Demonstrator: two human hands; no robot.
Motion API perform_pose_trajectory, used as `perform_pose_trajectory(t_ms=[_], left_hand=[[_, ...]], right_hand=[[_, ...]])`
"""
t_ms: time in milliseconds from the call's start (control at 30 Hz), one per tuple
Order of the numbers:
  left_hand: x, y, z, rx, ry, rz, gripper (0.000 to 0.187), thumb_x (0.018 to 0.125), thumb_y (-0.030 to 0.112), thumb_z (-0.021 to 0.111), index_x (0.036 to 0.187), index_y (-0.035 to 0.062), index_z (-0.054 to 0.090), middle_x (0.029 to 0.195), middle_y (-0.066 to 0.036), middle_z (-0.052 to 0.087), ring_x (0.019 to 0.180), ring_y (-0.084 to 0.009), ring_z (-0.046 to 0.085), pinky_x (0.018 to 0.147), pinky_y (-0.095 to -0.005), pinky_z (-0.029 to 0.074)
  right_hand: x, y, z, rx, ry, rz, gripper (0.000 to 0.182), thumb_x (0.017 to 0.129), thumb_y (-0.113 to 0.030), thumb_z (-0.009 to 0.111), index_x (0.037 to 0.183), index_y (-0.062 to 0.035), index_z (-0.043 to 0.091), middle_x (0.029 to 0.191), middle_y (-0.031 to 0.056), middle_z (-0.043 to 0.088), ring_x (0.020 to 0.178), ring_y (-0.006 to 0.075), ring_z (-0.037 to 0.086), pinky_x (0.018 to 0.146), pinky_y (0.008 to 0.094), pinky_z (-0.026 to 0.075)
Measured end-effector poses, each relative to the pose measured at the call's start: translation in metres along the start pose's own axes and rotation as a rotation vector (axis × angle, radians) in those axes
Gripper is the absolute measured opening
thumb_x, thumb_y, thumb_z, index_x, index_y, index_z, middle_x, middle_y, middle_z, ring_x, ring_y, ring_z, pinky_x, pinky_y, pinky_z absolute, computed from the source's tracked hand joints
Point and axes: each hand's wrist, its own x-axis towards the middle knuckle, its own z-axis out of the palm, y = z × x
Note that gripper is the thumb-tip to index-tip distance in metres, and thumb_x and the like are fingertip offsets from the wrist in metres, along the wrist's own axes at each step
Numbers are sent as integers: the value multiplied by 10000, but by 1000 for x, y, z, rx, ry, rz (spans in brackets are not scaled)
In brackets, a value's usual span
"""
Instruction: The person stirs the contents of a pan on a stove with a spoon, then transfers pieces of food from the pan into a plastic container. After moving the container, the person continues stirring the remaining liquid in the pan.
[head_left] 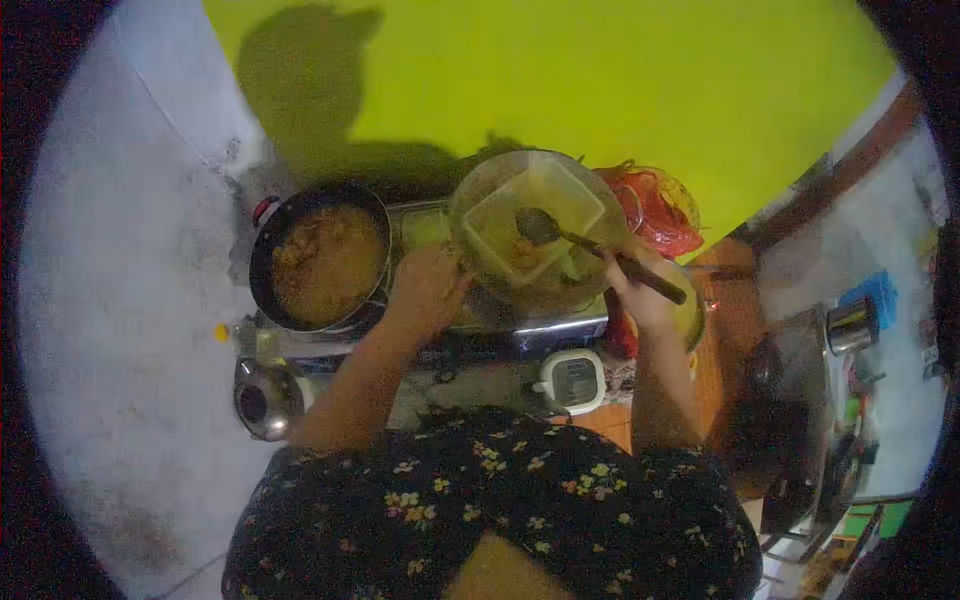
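My right hand (640, 290) is closed round the dark handle of a ladle (540, 227). The ladle's bowl hangs over a square clear container (590, 205), which sits in or on a large round translucent bowl (475, 195). Some orange-brown food shows in the container below the ladle. At the bowl's left side is my left hand (430, 285), its fingers at the rim; whether they grip it is hard to tell. Left of that hand, a black pan (262, 270) on the stove holds brown food in sauce.
The stove (560, 335) runs under the pan and bowl. In front are a white-rimmed container (573, 382) and a metal pot (268, 400). A red plastic bag (665, 220) lies at the bowl's right. Farther right is a metal cup (852, 327).
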Motion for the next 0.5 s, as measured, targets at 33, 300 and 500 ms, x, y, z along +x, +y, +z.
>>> perform_pose_trajectory(t_ms=[33,300,500], left_hand=[[0,0,3,28,35,-5,382,844,261,631,1144,27,591,1227,-188,537,1092,-366,524,940,-464,421],[0,12,-11,56,21,-100,379,848,264,628,1139,22,600,1217,-197,549,1115,-373,521,960,-461,408],[-20,-9,-16,69,97,-127,387,855,273,618,1152,26,593,1234,-200,541,1145,-373,502,975,-453,400]], right_hand=[[0,6,2,29,29,4,198,829,-210,650,960,-62,650,827,140,651,727,273,645,653,349,499],[-1,44,17,323,325,341,141,864,-152,632,884,-12,631,837,101,635,792,181,605,737,324,479],[13,42,29,956,561,612,248,886,-184,594,999,35,576,876,102,634,772,176,602,701,292,488]])
